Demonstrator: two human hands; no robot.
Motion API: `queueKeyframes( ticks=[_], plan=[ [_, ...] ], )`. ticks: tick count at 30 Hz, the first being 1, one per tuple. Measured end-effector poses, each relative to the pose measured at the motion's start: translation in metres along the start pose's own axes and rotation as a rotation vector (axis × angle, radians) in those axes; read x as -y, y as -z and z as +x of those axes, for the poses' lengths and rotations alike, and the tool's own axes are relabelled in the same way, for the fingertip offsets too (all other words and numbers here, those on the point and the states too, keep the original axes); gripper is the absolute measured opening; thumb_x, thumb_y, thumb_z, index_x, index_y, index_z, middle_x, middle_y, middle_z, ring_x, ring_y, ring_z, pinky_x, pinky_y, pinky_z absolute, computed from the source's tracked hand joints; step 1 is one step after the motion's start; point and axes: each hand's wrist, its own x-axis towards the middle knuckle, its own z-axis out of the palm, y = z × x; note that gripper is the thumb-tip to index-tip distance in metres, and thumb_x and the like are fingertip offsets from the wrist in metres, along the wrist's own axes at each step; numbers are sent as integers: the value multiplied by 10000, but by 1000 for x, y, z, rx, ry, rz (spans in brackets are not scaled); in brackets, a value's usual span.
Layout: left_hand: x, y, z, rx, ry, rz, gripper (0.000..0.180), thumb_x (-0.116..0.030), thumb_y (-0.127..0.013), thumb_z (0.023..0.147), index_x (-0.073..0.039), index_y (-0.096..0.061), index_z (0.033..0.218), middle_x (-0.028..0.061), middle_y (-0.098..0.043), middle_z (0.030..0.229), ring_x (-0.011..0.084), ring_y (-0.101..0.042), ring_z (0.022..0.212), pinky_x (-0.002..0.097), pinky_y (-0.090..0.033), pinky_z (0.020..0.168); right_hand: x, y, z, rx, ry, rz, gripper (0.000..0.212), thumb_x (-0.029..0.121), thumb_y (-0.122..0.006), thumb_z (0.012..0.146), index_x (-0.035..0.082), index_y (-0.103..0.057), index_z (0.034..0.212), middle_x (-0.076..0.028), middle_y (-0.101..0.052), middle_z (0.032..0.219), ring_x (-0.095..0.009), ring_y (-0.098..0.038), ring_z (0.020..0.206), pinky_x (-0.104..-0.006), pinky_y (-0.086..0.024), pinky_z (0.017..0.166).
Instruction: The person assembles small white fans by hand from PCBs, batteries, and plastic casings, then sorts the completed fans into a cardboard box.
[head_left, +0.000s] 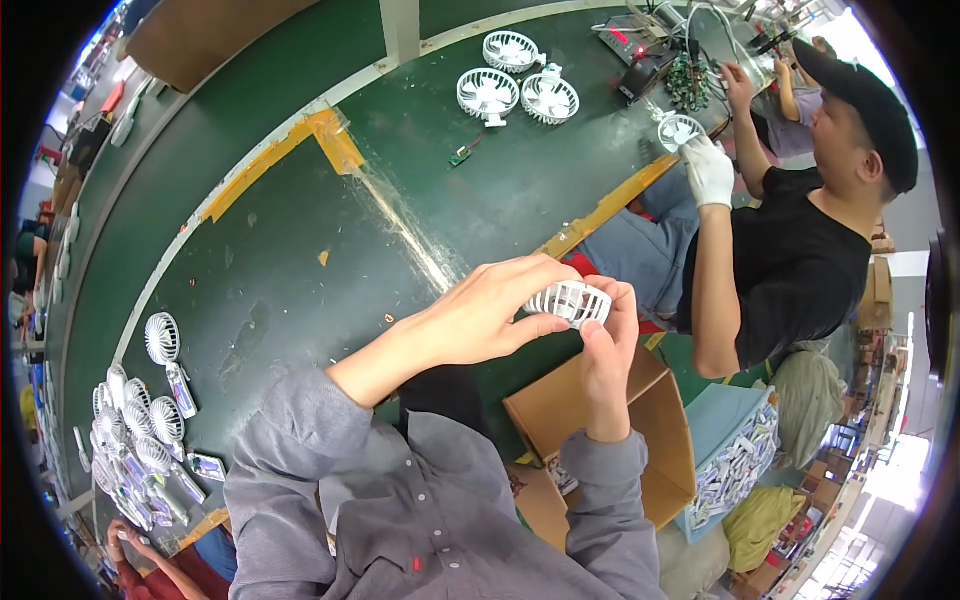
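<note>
Fingers of the left hand point(485, 310) and right hand point(612, 345) are clamped on a white slatted fan head point(572, 302), one hand at each end. It is held in the air near the edge of the worktop point(290, 270), close to an open carton point(655, 430). A slipping thumb could let it fall into or past that carton, and too hard a squeeze might crack the thin slats. To the left, handheld fans point(140, 425) lie heaped; a knock could slide some off. Farther away, a co-worker's gloved hand point(708, 172) holds another fan point(678, 130). Beyond, three caged fans point(487, 93) lie near a small green board point(461, 155), whose wire might snag.
</note>
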Motion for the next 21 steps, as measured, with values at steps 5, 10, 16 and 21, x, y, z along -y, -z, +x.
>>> queueKeyframes(
  ticks=[5, 10, 16, 21],
  plan=[
    [3, -4, 6, -141, 82, -62, 415, -139, -721, 838, -24, -555, 1201, 147, -613, 1119, 318, -631, 1006, 378, -513, 827, -16, -8, 8, -169, -5, -39, 249, 177, -575, 936, 20, -467, 1096, -65, -581, 1030, -142, -580, 969, -291, -465, 885],
    [22, -5, 9, -365, 218, 73, 535, -212, -728, 836, -7, -506, 1278, 173, -569, 1207, 323, -603, 1081, 397, -493, 901, -37, 6, 53, -349, -234, 361, 312, 270, -439, 992, 22, -571, 1126, -73, -653, 1097, -189, -634, 1010, -346, -498, 899],
    [30, 25, -19, -255, 298, 257, 443, -281, -662, 886, -16, -534, 1218, 166, -580, 1164, 328, -618, 1011, 392, -503, 870, -43, 40, 132, -374, -252, 432, 298, 265, -431, 986, 27, -586, 1076, -86, -665, 1069, -209, -656, 993, -382, -540, 858],
    [5, 60, -50, -218, 363, 387, 398, -246, -669, 879, -12, -565, 1183, 161, -614, 1122, 314, -629, 988, 382, -509, 855, -61, 76, 195, -420, -295, 497, 266, 226, -434, 928, 47, -604, 1029, -78, -677, 1054, -213, -665, 958, -370, -541, 830]
  ],
)
